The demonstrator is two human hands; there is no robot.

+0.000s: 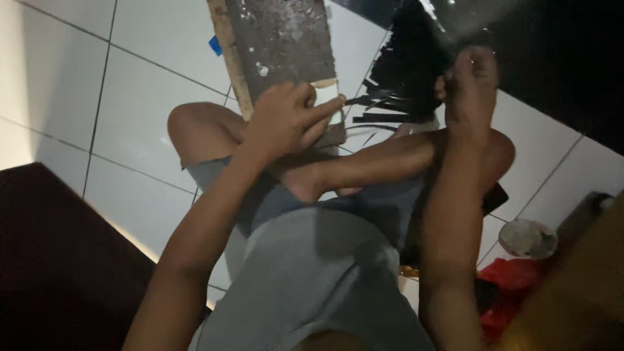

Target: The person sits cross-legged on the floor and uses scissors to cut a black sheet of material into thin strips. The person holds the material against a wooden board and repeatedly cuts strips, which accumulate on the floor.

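You are looking at a dim, indoor scene with soft, uneven light. The brightest patch lies on the white floor tiles point(58, 84) far off your left hand point(286, 120), where a warm glow washes the upper left corner. Beyond your right hand point(469, 81) everything falls into near-black shadow, and the dark strips point(396, 97) between your two hands lose their detail against it. Both hands and forearms are smeared by motion blur, with fingers hard to separate. A wet-looking glare streaks the dark surface just past your right hand. The lower right corner, behind your right forearm, is a blurred, out-of-focus yellowish mass.
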